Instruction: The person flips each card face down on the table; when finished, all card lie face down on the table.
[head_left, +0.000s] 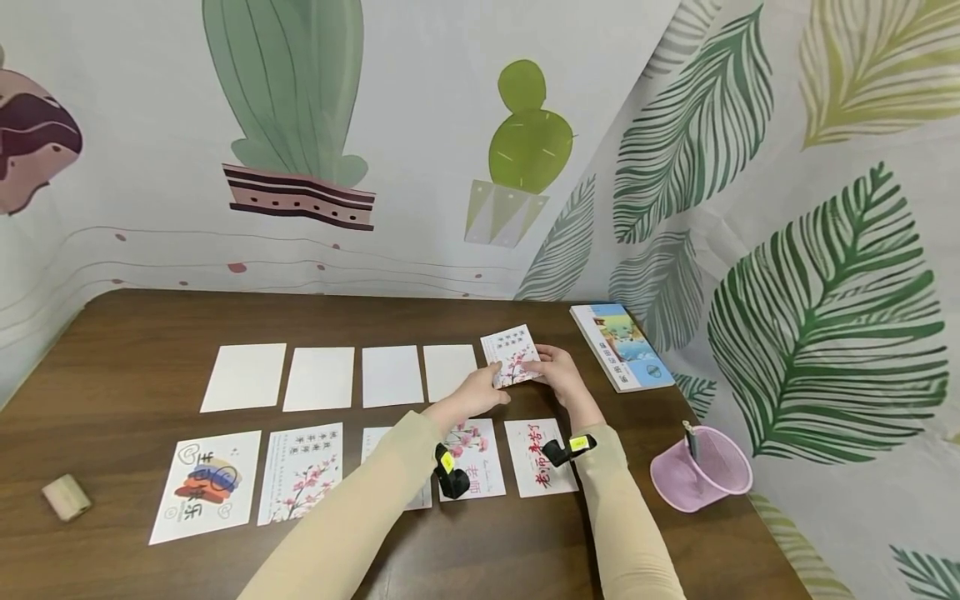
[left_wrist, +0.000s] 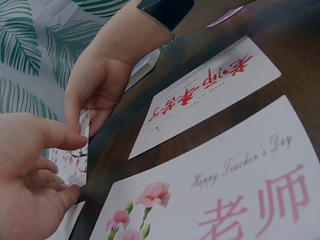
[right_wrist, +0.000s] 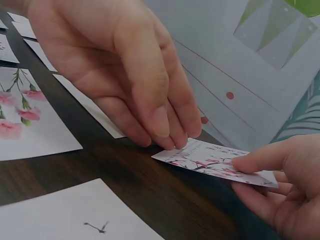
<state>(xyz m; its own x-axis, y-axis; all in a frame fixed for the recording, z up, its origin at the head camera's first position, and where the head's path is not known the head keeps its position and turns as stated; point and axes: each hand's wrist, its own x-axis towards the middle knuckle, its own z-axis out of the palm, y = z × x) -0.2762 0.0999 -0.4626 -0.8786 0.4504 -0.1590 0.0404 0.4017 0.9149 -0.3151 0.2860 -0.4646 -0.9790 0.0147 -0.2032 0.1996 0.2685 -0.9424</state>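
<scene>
A small white card printed with pink blossoms and dark characters (head_left: 512,354) is raised at its near edge, at the right end of the far row. My right hand (head_left: 558,371) pinches its right side, thumb on top and fingers beneath, as the right wrist view shows. At its left side is my left hand (head_left: 476,394), whose fingertips (right_wrist: 175,142) touch the edge while the thumb stands apart. Below lie a carnation card (left_wrist: 250,190) and a card with red characters (left_wrist: 200,92). A matching blossom card (head_left: 303,475) sits further left.
Several blank cards (head_left: 320,379) line the far row. A colourful ink card (head_left: 206,483) and an eraser-like block (head_left: 67,497) lie at left; my left sleeve partly hides another card (head_left: 372,437). At right are a book (head_left: 622,346) and a pink pen cup (head_left: 697,475).
</scene>
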